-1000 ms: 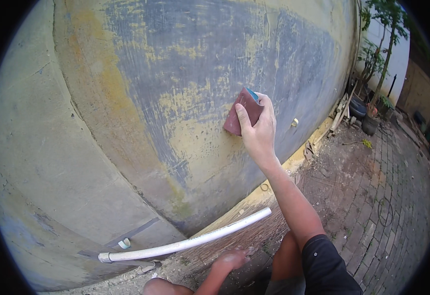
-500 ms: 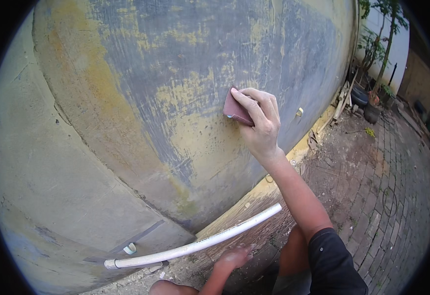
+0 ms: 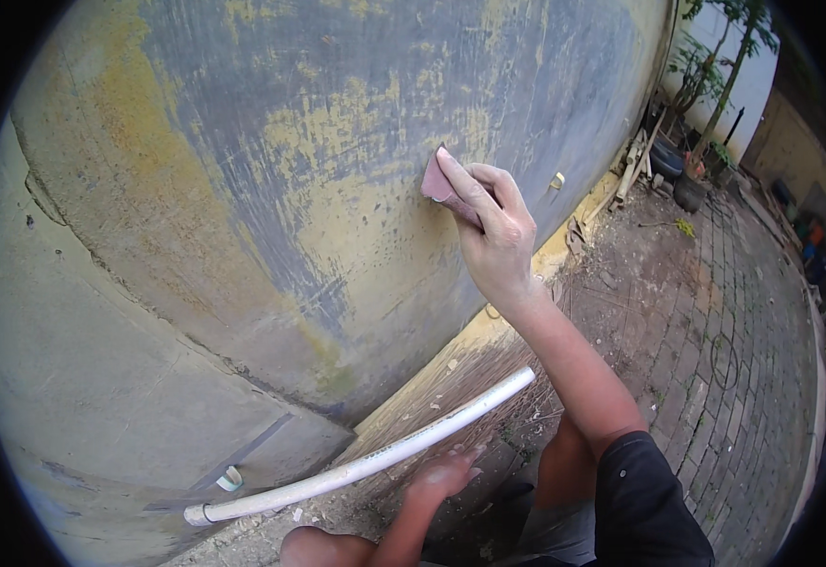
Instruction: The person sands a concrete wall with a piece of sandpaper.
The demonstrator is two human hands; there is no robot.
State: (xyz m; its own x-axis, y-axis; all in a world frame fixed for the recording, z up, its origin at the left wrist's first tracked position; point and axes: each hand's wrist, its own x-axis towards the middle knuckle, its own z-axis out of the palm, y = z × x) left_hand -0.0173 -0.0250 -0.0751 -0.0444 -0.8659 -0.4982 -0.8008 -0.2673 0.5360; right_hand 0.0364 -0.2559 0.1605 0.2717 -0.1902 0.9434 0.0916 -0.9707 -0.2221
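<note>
Your reddish-brown sanding block (image 3: pixel 438 182) lies pressed flat against the worn yellow-and-grey wall (image 3: pixel 337 189), tilted, mostly covered, above the white pipe (image 3: pixel 366 463).

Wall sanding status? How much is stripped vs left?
Done: a broad patch of the wall is scuffed to grey with yellow streaks. In hand: the right hand presses a reddish sanding block against it; the left hand rests on the ground by the white pipe. Left: solid yellow at the left and bottom edges.

My right hand (image 3: pixel 493 227) raised, arm outstretched, fingers curled and pressing forward — my left hand (image 3: pixel 443 472) low, fingers spread, palm down.
</note>
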